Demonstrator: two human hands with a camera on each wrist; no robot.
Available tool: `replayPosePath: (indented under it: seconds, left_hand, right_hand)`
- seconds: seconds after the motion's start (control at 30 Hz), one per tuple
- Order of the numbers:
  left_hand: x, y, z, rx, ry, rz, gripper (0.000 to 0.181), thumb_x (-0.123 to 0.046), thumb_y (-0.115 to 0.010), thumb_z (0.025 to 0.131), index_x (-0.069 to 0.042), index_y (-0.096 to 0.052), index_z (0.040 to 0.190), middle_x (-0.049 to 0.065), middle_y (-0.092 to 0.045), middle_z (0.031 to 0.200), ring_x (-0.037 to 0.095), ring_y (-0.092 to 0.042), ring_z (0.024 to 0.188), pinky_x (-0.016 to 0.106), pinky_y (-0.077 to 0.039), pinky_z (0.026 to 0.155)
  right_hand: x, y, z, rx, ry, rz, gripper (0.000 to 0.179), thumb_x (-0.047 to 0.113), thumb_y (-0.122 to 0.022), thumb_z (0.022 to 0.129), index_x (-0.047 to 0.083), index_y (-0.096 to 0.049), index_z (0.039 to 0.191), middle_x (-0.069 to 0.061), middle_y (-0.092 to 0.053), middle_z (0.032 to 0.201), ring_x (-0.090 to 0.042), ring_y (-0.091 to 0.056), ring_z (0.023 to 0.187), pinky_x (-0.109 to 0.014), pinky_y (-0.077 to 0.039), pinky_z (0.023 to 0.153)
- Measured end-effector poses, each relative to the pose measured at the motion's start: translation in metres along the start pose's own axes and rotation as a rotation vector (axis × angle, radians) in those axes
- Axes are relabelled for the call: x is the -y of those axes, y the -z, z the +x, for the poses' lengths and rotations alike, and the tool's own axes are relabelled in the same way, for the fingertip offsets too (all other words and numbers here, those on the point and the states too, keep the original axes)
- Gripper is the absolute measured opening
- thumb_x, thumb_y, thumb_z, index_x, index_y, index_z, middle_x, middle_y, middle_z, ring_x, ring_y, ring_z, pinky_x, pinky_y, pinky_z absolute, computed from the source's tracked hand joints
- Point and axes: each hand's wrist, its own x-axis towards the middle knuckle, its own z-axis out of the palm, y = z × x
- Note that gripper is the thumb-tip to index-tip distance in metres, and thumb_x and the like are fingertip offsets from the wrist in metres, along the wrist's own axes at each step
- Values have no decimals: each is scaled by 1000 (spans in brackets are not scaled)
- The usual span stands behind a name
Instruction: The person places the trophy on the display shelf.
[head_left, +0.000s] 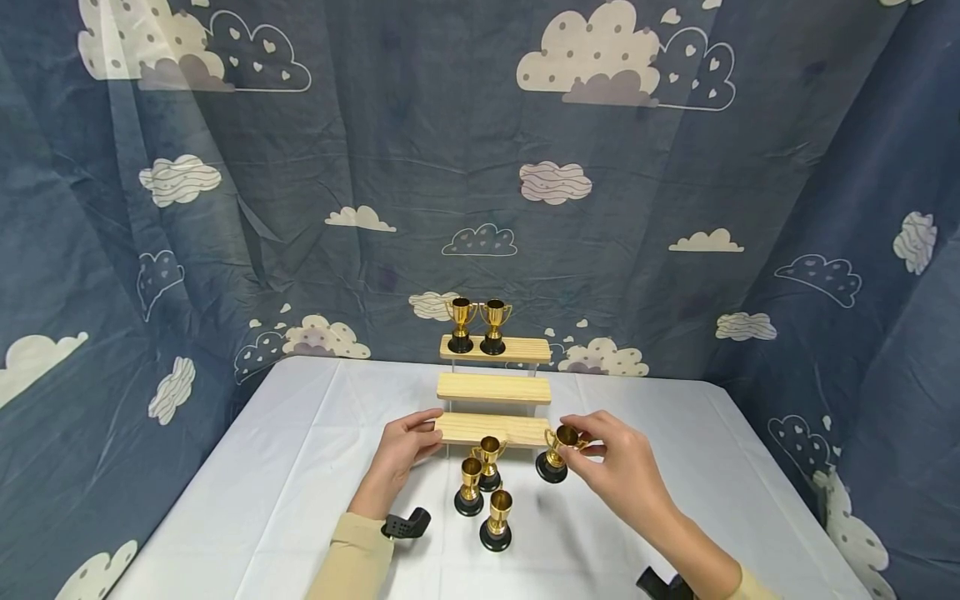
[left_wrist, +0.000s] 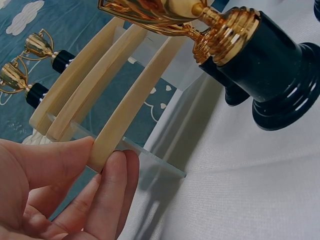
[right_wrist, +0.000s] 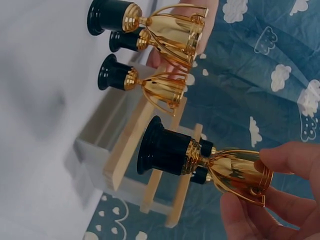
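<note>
At the right end of a three-step wooden stand, my right hand (head_left: 626, 462) pinches a small gold trophy cup (head_left: 557, 454) by its bowl, its black base lifted off the table. My left hand (head_left: 405, 450) pinches the left end of the lowest wooden step (head_left: 487, 428), thumb above and fingers below in the left wrist view. Two trophy cups (head_left: 492, 327) stand side by side on the top step (head_left: 525, 349). The middle step (head_left: 493, 387) carries nothing. In front of the stand, three more trophy cups (head_left: 496, 521) stand upright on the table.
A white cloth covers the table (head_left: 315, 467). Clear side panels (left_wrist: 160, 162) hold up the wooden steps. Dark blue fabric (head_left: 420, 150) printed with clouds hangs behind the table and along both sides. A black wrist strap (head_left: 406, 524) sits on the left wrist.
</note>
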Motion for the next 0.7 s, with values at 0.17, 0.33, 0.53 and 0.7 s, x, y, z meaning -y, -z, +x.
replayPosePath:
  seconds: [0.17, 0.33, 0.53, 0.7]
  left_hand:
    - [1, 0, 0, 2, -8, -9, 43, 9, -72, 85, 2, -68, 127, 14, -65, 100, 17, -69, 81, 34, -62, 82]
    - [2, 0, 1, 3, -11, -11, 43, 9, -72, 84, 2, -68, 126, 13, -65, 99, 17, -69, 80, 34, -62, 80]
    - [1, 1, 0, 6, -11, 2, 43, 8, -72, 84, 2, -67, 127, 14, -64, 102, 17, -69, 82, 34, -62, 82]
    - [1, 0, 0, 2, -13, -5, 42, 9, -72, 84, 2, -68, 125, 13, -64, 100, 17, -69, 81, 33, -62, 80]
  right_hand:
    - [2, 2, 5, 1, -6, -21, 35, 10, -84, 81, 12, -74, 115, 7, -65, 98, -9, -64, 85, -18, -60, 72]
    - [2, 3, 9, -16, 16, -27, 36, 7, -84, 81, 11, -75, 115, 6, -66, 97, -10, -65, 85, -18, -60, 71]
    - [2, 5, 16, -27, 27, -11, 36, 5, -84, 81, 10, -75, 115, 4, -67, 97, -12, -66, 86, -21, -61, 72]
    - [2, 6, 21, -29, 19, -14, 36, 5, -83, 81, 10, -74, 116, 3, -67, 98, -14, -66, 87, -23, -61, 73]
